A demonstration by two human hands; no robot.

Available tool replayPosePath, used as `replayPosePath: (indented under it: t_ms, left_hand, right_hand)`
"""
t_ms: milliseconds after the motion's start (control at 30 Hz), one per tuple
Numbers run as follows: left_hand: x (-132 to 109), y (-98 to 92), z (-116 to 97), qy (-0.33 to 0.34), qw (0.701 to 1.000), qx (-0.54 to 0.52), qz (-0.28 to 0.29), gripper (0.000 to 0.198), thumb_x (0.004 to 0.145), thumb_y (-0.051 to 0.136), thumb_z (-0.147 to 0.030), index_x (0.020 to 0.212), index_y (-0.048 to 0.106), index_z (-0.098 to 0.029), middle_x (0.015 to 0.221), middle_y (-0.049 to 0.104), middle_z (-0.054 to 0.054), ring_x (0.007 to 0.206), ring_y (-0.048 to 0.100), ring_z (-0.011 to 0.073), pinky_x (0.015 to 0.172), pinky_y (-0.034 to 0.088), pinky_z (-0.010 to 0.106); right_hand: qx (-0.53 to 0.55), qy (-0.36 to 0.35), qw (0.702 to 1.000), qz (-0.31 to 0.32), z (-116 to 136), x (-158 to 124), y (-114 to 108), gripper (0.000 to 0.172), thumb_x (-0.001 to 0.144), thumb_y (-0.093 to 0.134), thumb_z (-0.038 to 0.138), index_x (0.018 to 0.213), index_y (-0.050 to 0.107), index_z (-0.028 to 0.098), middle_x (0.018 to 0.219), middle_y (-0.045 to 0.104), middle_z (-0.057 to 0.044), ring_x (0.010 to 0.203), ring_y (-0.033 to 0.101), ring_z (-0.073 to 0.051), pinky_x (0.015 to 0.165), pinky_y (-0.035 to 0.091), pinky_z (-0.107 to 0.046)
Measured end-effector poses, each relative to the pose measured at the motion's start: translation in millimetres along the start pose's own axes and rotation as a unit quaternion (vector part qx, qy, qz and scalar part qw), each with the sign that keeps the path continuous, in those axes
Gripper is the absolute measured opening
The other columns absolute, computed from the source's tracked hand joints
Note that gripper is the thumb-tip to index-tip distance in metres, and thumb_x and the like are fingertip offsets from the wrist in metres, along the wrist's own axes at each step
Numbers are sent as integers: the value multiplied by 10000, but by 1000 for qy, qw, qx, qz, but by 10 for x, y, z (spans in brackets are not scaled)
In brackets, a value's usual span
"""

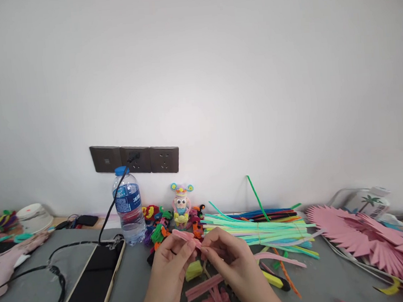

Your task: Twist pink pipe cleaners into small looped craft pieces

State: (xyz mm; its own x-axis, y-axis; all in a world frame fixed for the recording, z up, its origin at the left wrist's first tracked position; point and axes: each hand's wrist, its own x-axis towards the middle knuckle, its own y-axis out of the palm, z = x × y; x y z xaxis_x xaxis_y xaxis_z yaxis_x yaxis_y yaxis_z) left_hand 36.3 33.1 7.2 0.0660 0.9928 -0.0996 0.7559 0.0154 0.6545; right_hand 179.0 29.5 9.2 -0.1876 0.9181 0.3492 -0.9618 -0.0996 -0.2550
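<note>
Both of my hands meet low in the middle of the view, over a grey table (135, 279). My left hand (172, 261) pinches one end of a pink pipe cleaner piece (183, 235), its fingers closed on it. My right hand (228, 254) pinches the same pink piece from the right side. Below the hands lie several cut pink pipe cleaner bits (206, 289) and a green felt scrap (193, 270). A small pipe cleaner doll (181, 208) stands just behind the hands.
A water bottle (129, 206) stands at left centre, beside a black tablet (89, 283) with a cable running to wall sockets (135, 159). A bundle of pale green and coloured pipe cleaners (261, 228) lies to the right. Pink paper fans (364, 238) fill the far right.
</note>
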Motion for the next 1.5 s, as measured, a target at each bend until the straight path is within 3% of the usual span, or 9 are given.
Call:
replayPosePath:
  t_ms: [167,333,600,800,933,1100,1300,1400,1500]
  left_hand:
    - [2,-10,-12,-21,1000,14,-7,296,548,882,-278,758,714,-153,680,688,7,638,596,95,622,477,168]
    - [30,-27,-26,-36,998,26,52,286,579,869,-309,716,680,-144,607,628,-8,555,507,72,568,421,168]
    - [12,-28,-118,-105,985,54,125,245,590,865,-289,630,679,-135,605,608,1,578,512,83,598,421,180]
    - [-64,-98,-200,-231,938,92,242,282,537,892,-292,647,693,-125,588,636,23,540,554,101,582,415,202]
    - [-99,-157,-159,-309,900,128,280,360,442,926,-291,682,717,-123,584,636,20,490,514,84,520,372,187]
    - [-124,-137,-125,-337,885,146,285,478,312,937,-386,678,741,-149,503,573,-29,419,367,38,437,230,167]
    - [-165,-61,-170,-320,881,176,302,359,402,905,-431,608,778,-166,522,585,-8,474,397,66,503,276,190]
    - [-180,-45,-164,-312,880,187,306,284,436,896,-407,580,777,-193,513,568,-21,468,368,70,509,275,201]
    - [-176,-82,-113,-310,876,201,309,270,448,892,-402,583,775,-200,540,561,-22,488,382,73,517,262,200]
  right_hand:
    - [-33,-10,999,-7,59,15,-39,223,859,585,349,731,590,166,649,537,-10,562,457,-125,504,351,-223]
    - [-79,-48,995,-40,100,44,-89,274,818,655,391,656,593,179,585,532,4,498,409,-115,453,288,-231]
    - [-100,-120,988,-10,104,45,-190,233,786,708,420,739,694,192,648,647,-47,589,541,-169,511,381,-258]
    - [-86,-100,991,-9,84,47,-216,550,524,706,716,685,666,192,529,521,12,467,395,-125,449,279,-253]
    - [-56,-103,993,18,93,49,-218,559,539,678,739,526,599,186,450,340,62,433,299,-100,452,219,-257]
    - [46,-40,996,72,146,11,-233,481,639,747,593,481,571,175,499,425,38,489,352,-105,474,250,-249]
    - [196,65,970,129,127,-55,-242,258,733,759,393,716,626,172,707,561,4,545,531,-105,497,422,-222]
    - [243,121,952,145,123,-66,-208,269,745,753,364,744,567,170,694,590,12,484,551,-84,455,441,-194]
    - [259,131,946,146,136,-60,-177,293,735,762,373,810,559,176,660,624,17,463,563,-84,446,448,-183]
